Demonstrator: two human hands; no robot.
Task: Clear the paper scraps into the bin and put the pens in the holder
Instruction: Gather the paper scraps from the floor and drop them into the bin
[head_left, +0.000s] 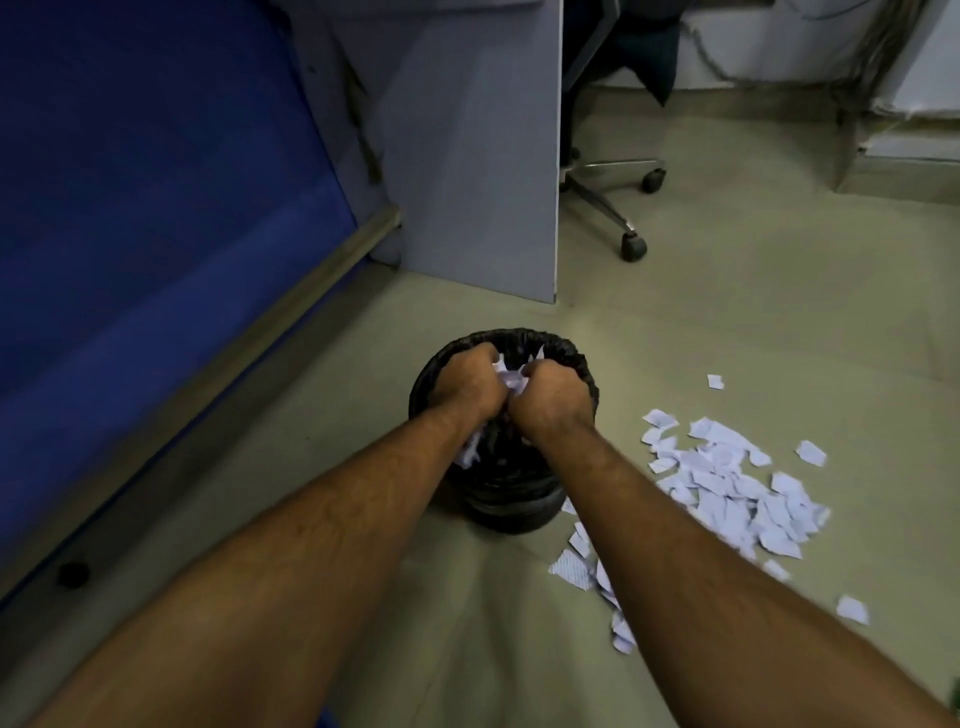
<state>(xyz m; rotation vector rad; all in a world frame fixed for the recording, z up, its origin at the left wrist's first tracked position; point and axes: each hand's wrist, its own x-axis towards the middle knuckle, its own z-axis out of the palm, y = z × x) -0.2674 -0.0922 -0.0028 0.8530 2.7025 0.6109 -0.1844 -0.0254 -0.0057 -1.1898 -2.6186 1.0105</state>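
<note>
Across the lower frame, two bare forearms, reaching up and inward toward the centre. To the right of the right forearm, on the floor (727, 322), a loose heap of torn paper scraps (727, 483), with a trail running down toward lower centre and strays at the heap's edges, one well apart toward the upper right and one at lower right. At mid-frame, the black-lined bin (511, 506), standing upright on the floor just beside the heap. Over its mouth, left hand (467, 384) and right hand (553, 392), both curled tight and pressed close together, clutching a wad of scraps (511, 382) between them; a few white pieces poking out below the left wrist, against the liner. Judged as the scrap-clearing step, at the point of release over the bin, with most of the paper left to gather. Next move likely: spreading the hands while low over the mouth so nothing flutters outside, then back to the heap on the right for another scoop, strays last. No pens and no holder in view, so that part apparently not begun. Further back, a grey partition panel (467, 156) at upper centre, a blue panel (156, 208) filling the upper left, and an office chair base (613, 197) with castors at upper right of centre.
</note>
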